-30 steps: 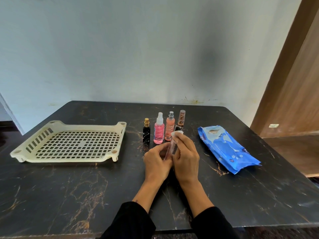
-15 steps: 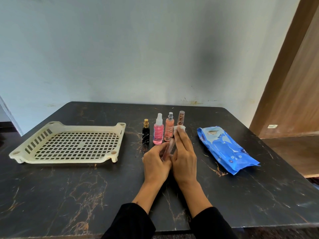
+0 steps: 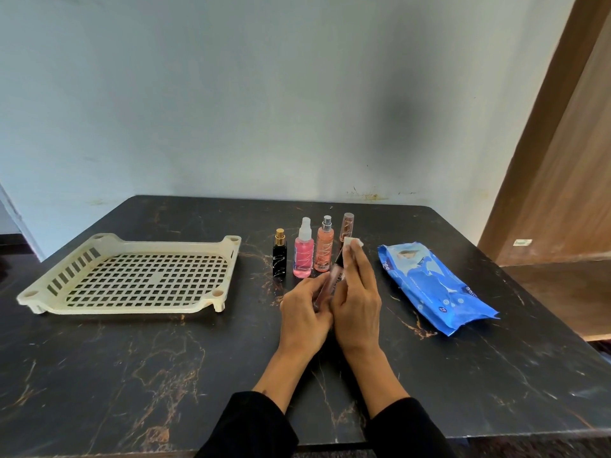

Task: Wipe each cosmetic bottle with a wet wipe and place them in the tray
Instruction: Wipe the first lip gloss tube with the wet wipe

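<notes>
- The left hand [image 3: 305, 312] is gripping the lower end of a slim clear bottle [image 3: 332, 282], fingers curled round it, holding it tilted above the table [image 3: 132, 375] with its dark cap toward 1 o'clock.
- The right hand [image 3: 358, 295] is pressing a folded white wet wipe [image 3: 353, 243] against the bottle's upper part, fingers nearly straight along it; how the thumb lies I cannot tell.
- Progress, as I judge it: the 1st bottle is being wiped, and none is sitting in the tray [image 3: 211, 299] at 9 o'clock of the hands.
- 4 more bottles are standing in a row at 12 o'clock of the hands, not yet wiped, I judge: 1 black bottle [image 3: 279, 261], 1 pink spray bottle [image 3: 303, 256], 1 peach spray bottle [image 3: 323, 251], 1 brown-capped bottle [image 3: 347, 226].
- Count: 5 bottles, 1 tray, 1 wipe in use, 1 blue wipe pack [image 3: 433, 285] lying at 3 o'clock.
</notes>
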